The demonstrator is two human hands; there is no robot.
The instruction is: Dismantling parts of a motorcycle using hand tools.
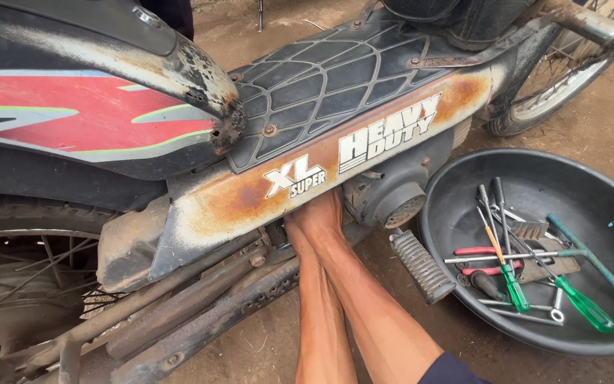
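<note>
forearms (pixel 335 313), both hands hidden under moped panel (pixel 250 195)

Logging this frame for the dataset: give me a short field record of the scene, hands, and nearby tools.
setting: dirt ground, outdoors
main object: rusty moped, seen from above
left hand: reaches under the side panel, fingers hidden
right hand: beside the left, also under the panel, fingers hidden
held items: cannot tell
footpeg: just right of the forearms
basin: black, on the ground right of the moped
basin contents: green-handled screwdrivers, red-handled pliers, teal T-wrench, spanners
</note>
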